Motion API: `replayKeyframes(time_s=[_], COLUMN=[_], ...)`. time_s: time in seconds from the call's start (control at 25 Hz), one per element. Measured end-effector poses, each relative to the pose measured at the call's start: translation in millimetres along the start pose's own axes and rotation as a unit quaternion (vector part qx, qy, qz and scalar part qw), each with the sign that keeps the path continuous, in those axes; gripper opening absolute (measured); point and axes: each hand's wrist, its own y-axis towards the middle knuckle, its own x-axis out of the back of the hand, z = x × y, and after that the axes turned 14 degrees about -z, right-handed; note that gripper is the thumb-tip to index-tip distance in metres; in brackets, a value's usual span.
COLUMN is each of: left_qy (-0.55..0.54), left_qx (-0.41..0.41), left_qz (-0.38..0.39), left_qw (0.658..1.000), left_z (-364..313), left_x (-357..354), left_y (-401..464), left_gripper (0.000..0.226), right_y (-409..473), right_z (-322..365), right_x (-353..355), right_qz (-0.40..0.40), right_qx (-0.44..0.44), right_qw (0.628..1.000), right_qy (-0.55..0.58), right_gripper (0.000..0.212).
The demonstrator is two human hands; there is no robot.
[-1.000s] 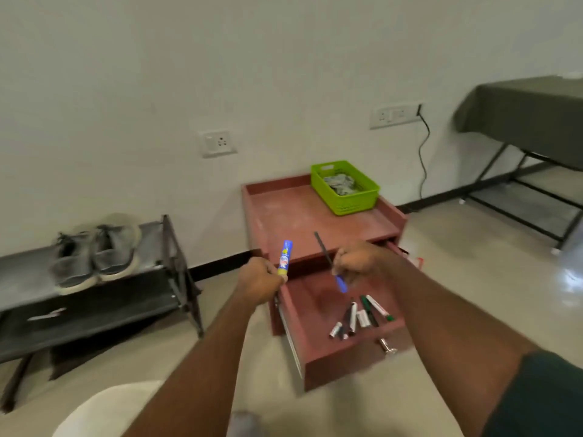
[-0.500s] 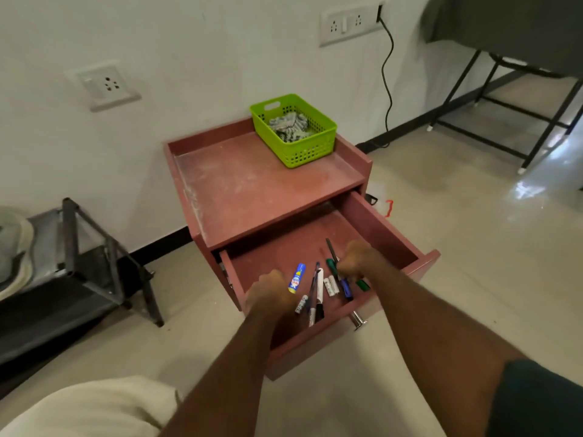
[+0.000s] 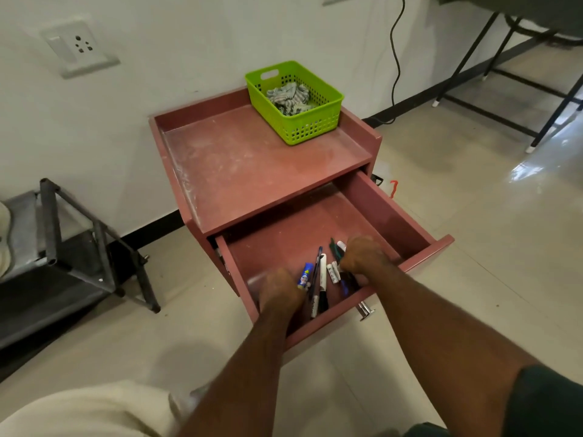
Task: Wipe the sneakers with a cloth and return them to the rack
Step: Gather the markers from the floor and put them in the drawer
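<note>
A crumpled striped cloth (image 3: 288,96) lies in the green basket (image 3: 318,121) at the back right of the red cabinet's top (image 3: 239,165). Only a pale edge of a sneaker (image 3: 3,238) shows on the metal shoe rack (image 3: 52,222) at the far left. Both my hands are down in the open drawer (image 3: 394,212). My left hand (image 3: 279,293) is curled and holds the lower end of a small blue tube (image 3: 305,274). My right hand (image 3: 362,257) is curled round a dark pen (image 3: 333,247) with a blue end.
Several markers and small white sticks (image 3: 321,279) lie loose on the drawer floor between my hands. A metal handle (image 3: 364,310) juts from the drawer front. A black cable (image 3: 394,58) hangs down the wall. Table legs (image 3: 549,121) stand at the right.
The view moved in closer and lower over the cabinet. Both hands sank from above the drawer down onto its floor, carrying the tube and the pen. The sneakers slid almost out of sight.
</note>
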Motion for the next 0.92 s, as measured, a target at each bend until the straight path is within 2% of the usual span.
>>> replayKeyframes(time_s=[0.12,0.2,0.36,0.48,0.6,0.72,0.88,0.92], left_qy=[-0.070,-0.112,-0.092,-0.060,-0.025,-0.019,-0.032,-0.041], left_qx=[0.015,-0.003,-0.051,-0.071,-0.061,0.011,0.137,0.165], left_qz=[-0.041,-0.083,-0.147,-0.195,-0.228,-0.280,-0.348,-0.352], left_qw=[0.997,0.990,0.984,0.976,0.971,0.960,0.927,0.920], left_z=[0,2,35,95,171,263,393,422], left_x=[23,50,128,199,266,325,357,355], left_y=[-1,5,16,15,1,-31,-87,-100], left_gripper=[0.034,0.028,0.026,0.024,0.023,0.027,0.027,0.027], right_y=[-4,-5,-24,-57,-103,-165,-267,-290], right_z=[14,33,103,175,252,338,439,456], right_x=[8,18,43,48,47,39,0,-19], right_qz=[-0.035,-0.070,-0.131,-0.149,-0.103,-0.031,0.125,0.142], right_qx=[0.023,0.074,0.198,0.292,0.352,0.409,0.502,0.513], right_qw=[0.998,0.991,0.959,0.922,0.901,0.881,0.847,0.840], right_qy=[0.050,0.090,0.157,0.206,0.232,0.235,0.124,0.106], right_gripper=[0.025,0.017,0.006,0.004,0.003,0.003,0.021,0.023])
